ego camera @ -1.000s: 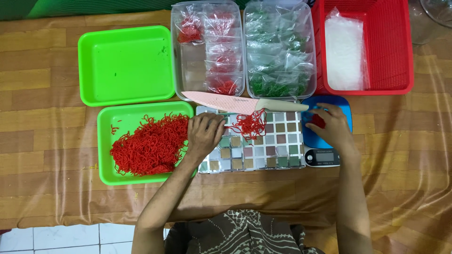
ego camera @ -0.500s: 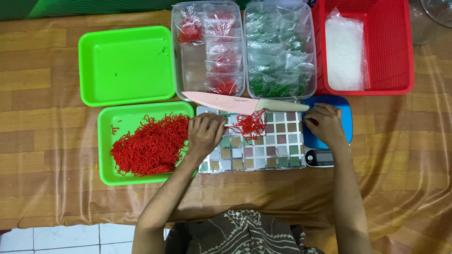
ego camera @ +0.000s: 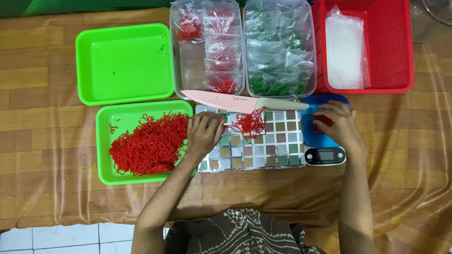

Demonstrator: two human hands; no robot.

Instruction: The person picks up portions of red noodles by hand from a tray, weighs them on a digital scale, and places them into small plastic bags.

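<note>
Head view. Left hand (ego camera: 203, 134): fingers curled loosely, resting on the checkered board (ego camera: 263, 146) at the edge of the lower green tray (ego camera: 106, 141), beside the red strands (ego camera: 148, 143); grip contents cannot be told. Right hand (ego camera: 335, 123): pressing a small red bundle (ego camera: 324, 123) onto the blue scale (ego camera: 325, 150). Small red strand pile (ego camera: 249, 124) on board, touching the pink knife (ego camera: 235, 101). All on brown worktop (ego camera: 42, 141).

— What lies under the wood-patterned sheet (ego camera: 42, 84)?
— White floor tiles (ego camera: 56, 237), showing just past its near-left edge.
— And beyond its far edge?
— A green strip (ego camera: 70, 5).
</note>
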